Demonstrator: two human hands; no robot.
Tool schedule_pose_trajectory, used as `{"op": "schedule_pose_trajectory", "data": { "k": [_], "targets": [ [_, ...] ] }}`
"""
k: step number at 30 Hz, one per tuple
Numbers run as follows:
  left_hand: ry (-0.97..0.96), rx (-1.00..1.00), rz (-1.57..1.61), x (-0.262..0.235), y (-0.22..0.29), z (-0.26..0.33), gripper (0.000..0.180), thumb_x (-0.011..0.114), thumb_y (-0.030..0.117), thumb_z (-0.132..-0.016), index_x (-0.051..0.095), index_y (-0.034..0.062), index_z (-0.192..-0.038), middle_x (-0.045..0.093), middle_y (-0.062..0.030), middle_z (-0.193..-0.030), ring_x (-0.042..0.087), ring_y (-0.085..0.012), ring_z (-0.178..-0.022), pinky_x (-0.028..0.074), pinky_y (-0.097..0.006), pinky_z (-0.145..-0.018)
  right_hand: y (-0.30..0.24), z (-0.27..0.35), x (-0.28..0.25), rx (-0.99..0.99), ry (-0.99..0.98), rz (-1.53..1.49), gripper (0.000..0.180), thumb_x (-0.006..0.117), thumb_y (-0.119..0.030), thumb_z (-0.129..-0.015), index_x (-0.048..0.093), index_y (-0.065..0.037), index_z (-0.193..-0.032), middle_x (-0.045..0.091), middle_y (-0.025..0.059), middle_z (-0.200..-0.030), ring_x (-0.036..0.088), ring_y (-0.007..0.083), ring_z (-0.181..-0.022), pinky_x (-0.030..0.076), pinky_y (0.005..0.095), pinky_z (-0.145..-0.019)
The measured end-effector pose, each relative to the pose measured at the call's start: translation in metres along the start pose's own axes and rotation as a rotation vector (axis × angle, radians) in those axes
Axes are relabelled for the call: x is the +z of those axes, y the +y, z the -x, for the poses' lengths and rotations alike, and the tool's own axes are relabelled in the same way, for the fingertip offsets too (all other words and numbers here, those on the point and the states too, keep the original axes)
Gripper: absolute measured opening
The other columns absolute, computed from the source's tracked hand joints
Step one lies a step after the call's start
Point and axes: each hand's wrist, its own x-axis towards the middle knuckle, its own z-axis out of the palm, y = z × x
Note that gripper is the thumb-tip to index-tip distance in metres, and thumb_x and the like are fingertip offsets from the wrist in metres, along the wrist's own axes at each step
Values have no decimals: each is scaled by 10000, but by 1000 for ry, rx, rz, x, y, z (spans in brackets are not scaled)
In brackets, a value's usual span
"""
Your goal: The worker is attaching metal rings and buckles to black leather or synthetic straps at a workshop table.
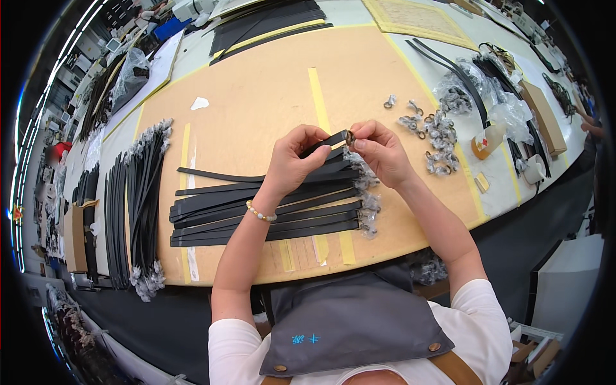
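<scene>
Above the middle of the worktable, my left hand (294,157) pinches a black strap (332,140) near its end. My right hand (384,153) grips a small dark, brownish metal ring (350,138) at that same end. The strap's tip meets the ring, but whether it passes through is too small to tell. Beneath my hands lies a pile of black straps (269,215), side by side, their right ends wrapped in clear plastic (367,215). To the right are several loose rings in small plastic wraps (441,138).
A bundle of straps (146,205) with plastic-wrapped ends lies at the left. On the right stand a bottle of amber liquid (486,142), a cardboard box (544,119) and long black strips (462,77). More black strips (269,29) lie at the far edge. Yellow tape (319,96) marks the tabletop.
</scene>
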Motion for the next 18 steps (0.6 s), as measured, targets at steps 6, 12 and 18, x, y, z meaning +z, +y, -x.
{"op": "schedule_pose_trajectory", "data": {
  "k": [6, 12, 18],
  "targets": [
    [-38, -25, 29, 0, 2, 19, 175, 728, 23, -899, 671, -6, -1062, 668, 17, -913, 590, -29, -830, 490, -197, -752, 2, 8, 2, 165, -82, -139, 122, 659, -42, -977, 630, -43, -1096, 682, 75, -1093, 677, 142, -986, 577, 283, -888],
    [-89, 96, -60, 4, 5, 27, 204, 738, 2, -857, 678, -6, -1052, 686, 1, -907, 608, -36, -817, 505, -200, -717, 4, 13, 7, 313, -174, -153, 118, 645, -91, -1002, 630, -40, -1107, 696, 84, -1104, 694, 155, -988, 586, 294, -895],
    [-65, 153, -214, 7, 24, 33, 194, 754, -6, -812, 700, 1, -998, 699, -5, -827, 614, -37, -729, 499, -196, -614, -4, 16, 8, 301, -193, -85, 183, 693, -117, -982, 636, -29, -1133, 712, 83, -1090, 707, 165, -990, 594, 315, -896]
  ]
}}
